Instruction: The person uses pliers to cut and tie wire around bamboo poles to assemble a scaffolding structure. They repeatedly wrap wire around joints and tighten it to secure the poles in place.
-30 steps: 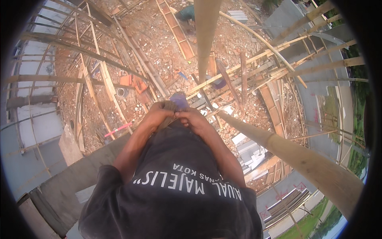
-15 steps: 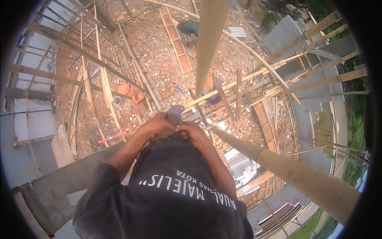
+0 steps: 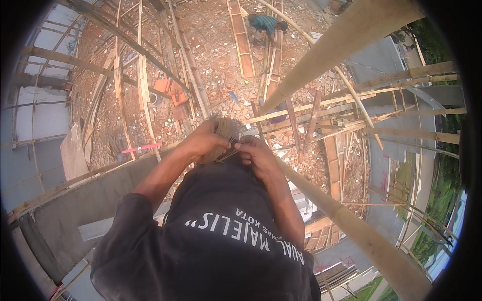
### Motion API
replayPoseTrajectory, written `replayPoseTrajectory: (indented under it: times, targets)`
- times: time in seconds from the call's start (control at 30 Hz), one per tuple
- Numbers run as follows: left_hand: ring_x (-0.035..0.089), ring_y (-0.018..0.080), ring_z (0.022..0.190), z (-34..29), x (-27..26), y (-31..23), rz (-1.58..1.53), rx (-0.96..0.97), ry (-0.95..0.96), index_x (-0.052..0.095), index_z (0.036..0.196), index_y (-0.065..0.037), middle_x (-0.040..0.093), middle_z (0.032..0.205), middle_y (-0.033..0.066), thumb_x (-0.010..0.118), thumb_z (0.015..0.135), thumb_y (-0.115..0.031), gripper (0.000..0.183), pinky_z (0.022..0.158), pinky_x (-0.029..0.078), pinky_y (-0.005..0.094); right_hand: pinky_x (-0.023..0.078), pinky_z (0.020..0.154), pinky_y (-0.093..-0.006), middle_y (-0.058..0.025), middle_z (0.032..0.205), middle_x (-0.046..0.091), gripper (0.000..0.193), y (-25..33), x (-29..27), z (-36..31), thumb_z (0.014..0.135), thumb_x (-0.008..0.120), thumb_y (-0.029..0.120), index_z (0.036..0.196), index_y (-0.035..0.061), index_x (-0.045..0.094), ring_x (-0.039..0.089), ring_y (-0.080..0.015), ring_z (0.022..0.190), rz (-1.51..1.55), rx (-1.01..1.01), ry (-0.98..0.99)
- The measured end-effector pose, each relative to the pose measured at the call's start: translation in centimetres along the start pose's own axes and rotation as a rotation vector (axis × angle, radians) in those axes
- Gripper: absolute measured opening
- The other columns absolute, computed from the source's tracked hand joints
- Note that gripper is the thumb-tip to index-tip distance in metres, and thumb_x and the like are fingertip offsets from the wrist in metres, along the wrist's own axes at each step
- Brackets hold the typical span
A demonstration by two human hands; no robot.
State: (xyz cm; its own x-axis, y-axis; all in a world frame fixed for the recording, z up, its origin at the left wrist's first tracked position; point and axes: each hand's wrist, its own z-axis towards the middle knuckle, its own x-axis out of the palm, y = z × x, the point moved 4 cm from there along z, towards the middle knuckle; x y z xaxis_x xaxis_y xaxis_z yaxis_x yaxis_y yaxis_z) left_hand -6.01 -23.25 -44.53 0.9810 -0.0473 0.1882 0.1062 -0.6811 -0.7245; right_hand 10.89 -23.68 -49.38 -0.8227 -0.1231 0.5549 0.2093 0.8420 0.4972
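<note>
A bundle of thin fibre cord [image 3: 225, 136] sits at centre, just in front of the chest, with the left hand [image 3: 205, 142] wrapped shut around it and the right hand [image 3: 257, 154] pinching loose strands at its near right edge. A bamboo pole [image 3: 361, 236] runs close along the right; rubble-strewn ground [image 3: 216, 60] lies far below. Risk, as judged: a slackened pinch would drop the cord out of reach to the ground, where another person [image 3: 265, 24] works.

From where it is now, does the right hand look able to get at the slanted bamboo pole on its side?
Probably yes. The right hand is up at the fibre bundle with the left hand, and the bamboo pole runs just beside that forearm with nothing visible between them.
</note>
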Motion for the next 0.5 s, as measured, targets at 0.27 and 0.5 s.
replayPoseTrajectory:
  times: [0.27,0.5]
  targets:
    - [0.061,0.0162,0.059,1.6,-2.1,2.4,-0.249,-0.199,0.047,0.063,0.092,0.004,0.063,0.073,0.0081,0.066,0.074,0.004,0.018,0.05,0.05,0.0284,0.033,0.053,-0.0204,0.0059,0.076,0.052,0.016,-0.9,1.4,1.6,0.087,0.07,0.011,0.099,0.0077,0.059,0.043,-0.0042,0.06,0.156,0.113,0.005]
    - [0.061,0.0161,0.059,1.4,-3.2,1.4,-0.247,-0.183,0.062,0.064,0.091,0.003,0.065,0.075,0.0085,0.067,0.077,0.003,0.015,0.051,0.05,0.0274,0.033,0.054,-0.0201,0.0048,0.078,0.055,0.011,-0.1,2.4,2.2,0.089,0.067,0.012,0.098,0.0066,0.063,0.044,-0.0035,0.062,0.109,0.069,0.034]
